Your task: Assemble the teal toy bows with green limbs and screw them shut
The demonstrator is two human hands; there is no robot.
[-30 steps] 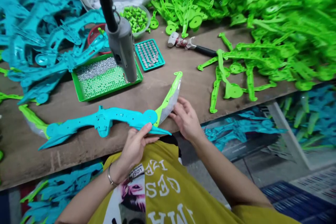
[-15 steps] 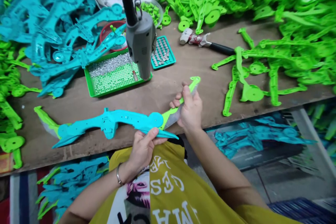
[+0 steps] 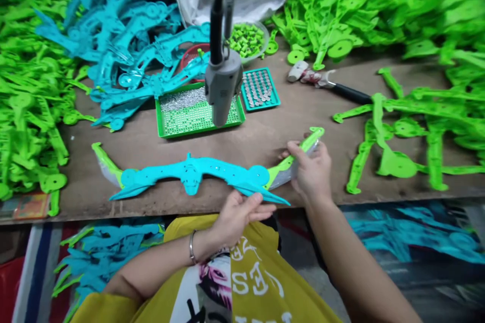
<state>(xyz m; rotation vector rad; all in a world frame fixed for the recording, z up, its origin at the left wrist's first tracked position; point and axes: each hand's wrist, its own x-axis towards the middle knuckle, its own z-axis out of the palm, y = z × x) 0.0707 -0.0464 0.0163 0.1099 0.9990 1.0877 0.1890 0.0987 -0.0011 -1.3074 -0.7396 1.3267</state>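
Note:
A toy bow lies across the front of the workbench, with a blue body point(image 3: 170, 174), a green limb point(image 3: 108, 162) at its left end and another green limb point(image 3: 282, 165) at its right end. Clear or whitish material runs along both limbs. My left hand point(image 3: 240, 214) pinches the lower edge of the blue body near its right end, thumb on top and the other fingers partly underneath. Around the right limb, my right hand point(image 3: 312, 169) is closed with the thumb along it; the limb's hooked tip sticks out above.
A grey electric screwdriver point(image 3: 223, 92) hangs over a green tray point(image 3: 163, 130) of small metal screws. Beside it are a teal tray point(image 3: 278, 103) of round metal pieces and a hammer point(image 3: 346, 92). Blue bodies point(image 3: 140, 35) and green limbs point(image 3: 397, 161) lie piled around.
The camera view has turned, so the bench and everything on it appear farther right and more level. Both hands keep their hold on the bow.

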